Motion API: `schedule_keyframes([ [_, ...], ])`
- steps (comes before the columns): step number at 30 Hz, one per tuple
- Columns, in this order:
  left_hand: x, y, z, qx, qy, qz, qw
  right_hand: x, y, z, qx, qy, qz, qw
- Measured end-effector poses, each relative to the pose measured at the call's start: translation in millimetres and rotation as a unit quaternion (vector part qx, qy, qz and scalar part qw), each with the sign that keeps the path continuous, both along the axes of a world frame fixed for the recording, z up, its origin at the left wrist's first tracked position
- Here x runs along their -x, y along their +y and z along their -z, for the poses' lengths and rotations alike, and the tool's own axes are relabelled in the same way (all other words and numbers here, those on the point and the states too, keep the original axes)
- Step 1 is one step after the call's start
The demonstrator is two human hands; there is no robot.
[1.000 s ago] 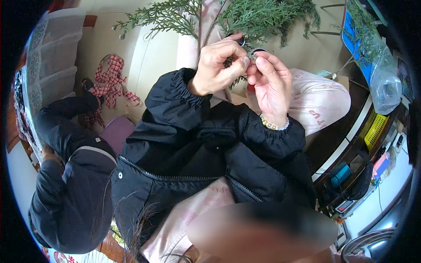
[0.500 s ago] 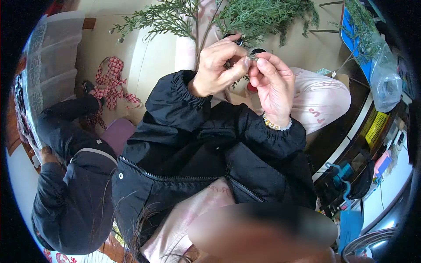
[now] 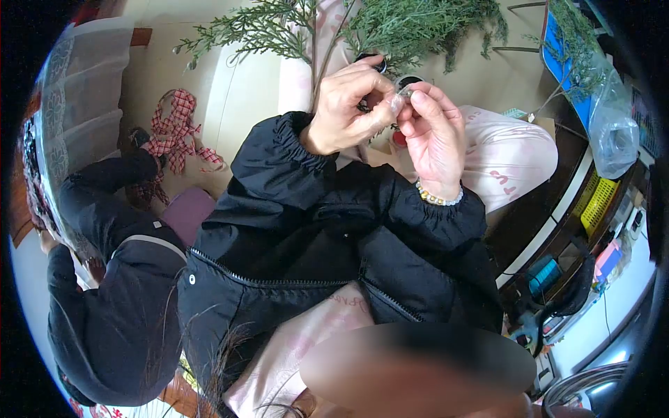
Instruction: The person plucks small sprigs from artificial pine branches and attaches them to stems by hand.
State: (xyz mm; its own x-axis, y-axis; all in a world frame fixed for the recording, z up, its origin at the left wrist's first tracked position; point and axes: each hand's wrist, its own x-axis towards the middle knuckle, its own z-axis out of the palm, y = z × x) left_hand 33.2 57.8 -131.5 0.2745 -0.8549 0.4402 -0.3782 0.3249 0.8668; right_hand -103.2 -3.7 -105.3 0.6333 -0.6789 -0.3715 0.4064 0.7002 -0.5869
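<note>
My left hand [image 3: 354, 104] is closed, with its thumb and index finger pinched together. Facing it, my right hand [image 3: 435, 132], with a beaded bracelet [image 3: 439, 197] at the wrist, pinches too. Between their fingertips sits a small greyish, partly see-through piece [image 3: 405, 91]; its kind is too small to make out. Just beyond my left hand, the brown stem [image 3: 315, 52] of a leafy green branch [image 3: 258, 33] runs upward. More green foliage [image 3: 425, 31] spreads above both hands. Whether my left hand's lower fingers hold anything is hidden.
A red checked cloth strip [image 3: 181, 118] lies on the tiled floor at left, near a seated person in dark clothes [image 3: 125, 306]. At right are a clear plastic bag [image 3: 613, 143], a blue board [image 3: 575, 104], and a yellow basket [image 3: 598, 202] among shelf items.
My right hand has shifted slightly while the pinch stays. The other person's arm has moved outward to the left. The blue hanging object at lower right is no longer seen.
</note>
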Motion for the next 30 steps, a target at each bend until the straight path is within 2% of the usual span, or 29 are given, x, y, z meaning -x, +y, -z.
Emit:
schedule_keyframes([
  [16,0.3,0.3,4.0,0.021,0.027,-0.02,0.999,-3.2,-0.6,1.9,0.019,0.006,-0.026,0.999],
  [30,-0.8,-1.0,5.8,0.028,-0.014,-0.028,0.999,-3.5,-1.9,4.7,0.093,0.056,-0.033,0.994],
])
